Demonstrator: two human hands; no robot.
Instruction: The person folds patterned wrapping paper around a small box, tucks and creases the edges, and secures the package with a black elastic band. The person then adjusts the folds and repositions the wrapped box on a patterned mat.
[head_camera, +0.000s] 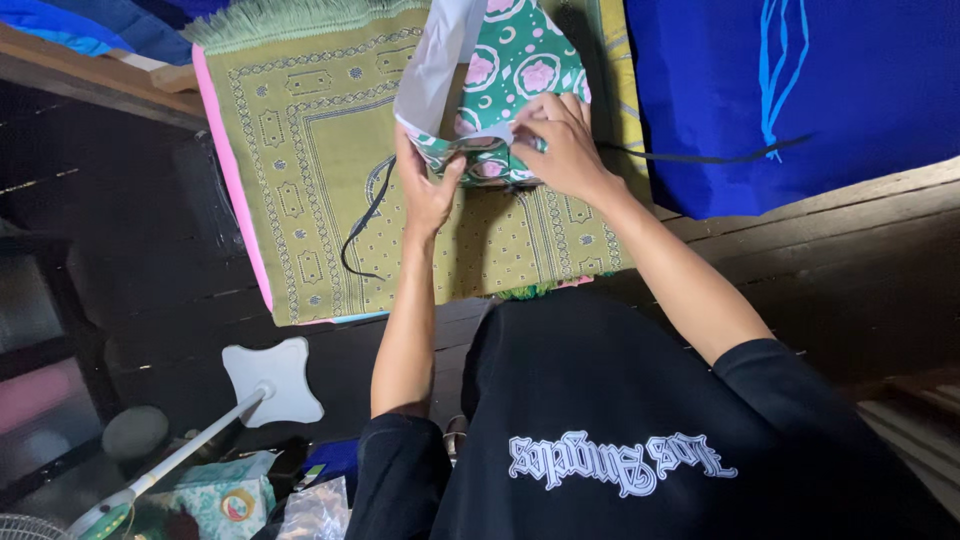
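**Both hands on the green patterned wrapping**

The green wrapping paper (515, 70), printed with pink flowers and white rings, stands folded up around a parcel on the olive-green patterned mat (300, 190), near the mat's far middle. Its plain white underside (435, 60) shows on the left flap, which rises tilted away from you. The lower edge of the paper is folded over into a narrow band that runs between your two hands.

Your left hand (428, 185) sits at the left corner of that band. The thumb presses against the paper's front while the fingers go behind the fold; you cannot tell from here how far they curl. Your right hand (565, 145) lies on top of the band at its right side, fingers close together and bent down, the fingertips pinching the folded edge against the parcel.

A thin black cord (365, 215) loops across the mat just beside your left wrist, and another dark strand runs out from under your right hand toward the blue cloth (800, 90) lying to the right of the mat. A pink edge (235, 190) runs along the mat's left side. All of this rests on a dark wooden floor (850, 260). Near your left elbow stands a white fan base (275, 380) with its pole slanting down to the lower left.
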